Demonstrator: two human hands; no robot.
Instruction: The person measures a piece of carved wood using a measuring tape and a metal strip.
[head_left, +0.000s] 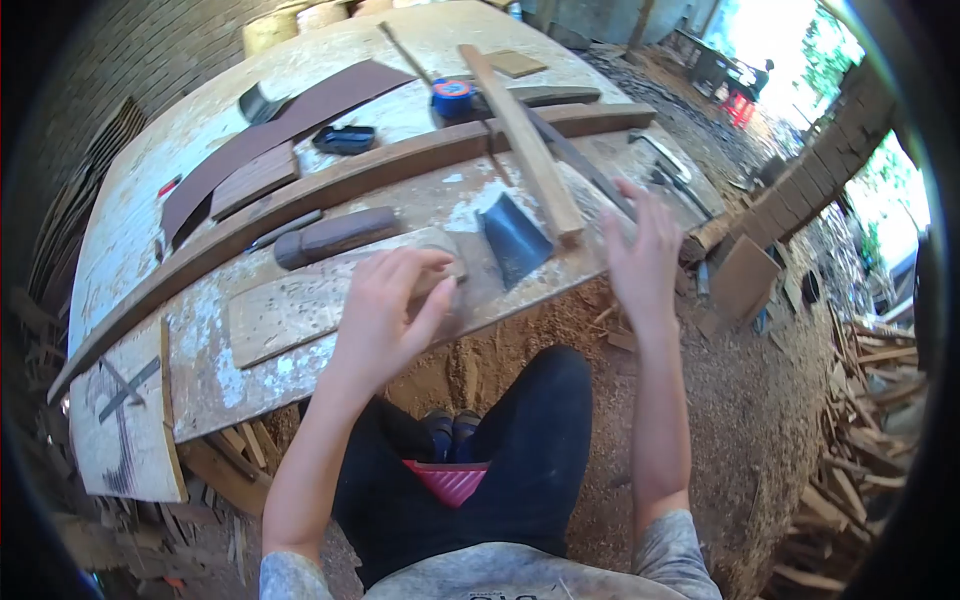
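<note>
While left hand (395,300) sits curled at the bench (200,370) near edge, right hand (640,250) hangs in the air, fingers spread and apart, palm facing away, touching nothing.

Head view:
- Left hand: wrist bent, fingers folded down, thumb tucked alongside them. It rests on the right end of the board (280,315), which lies flat along the near edge of the bench. Can't tell whether it's pinching something or just pressing; the palm hides the contact.
- Right hand: forearm comes up from lower right. Fingertips are just beside the near end of the stick (525,140), not on it. The stick lies diagonally across the plank (350,180).
- A dark sheet (515,240) lies between the two hands, bent up, its near corner at the bench edge.
- A dark block (335,235) lies just beyond the board, beside the plank.
- Blue tape (452,98) is further back, touching the stick's left side.

Hard to read:
- The board's right end is under the left hand.
- Fisheye bends the bench edges, and the frame corners are black.
- A pale tub (272,28) at the far edge is cut off at the top, contents not visible.
- A red stool (450,480) is mostly hidden between the legs.
</note>
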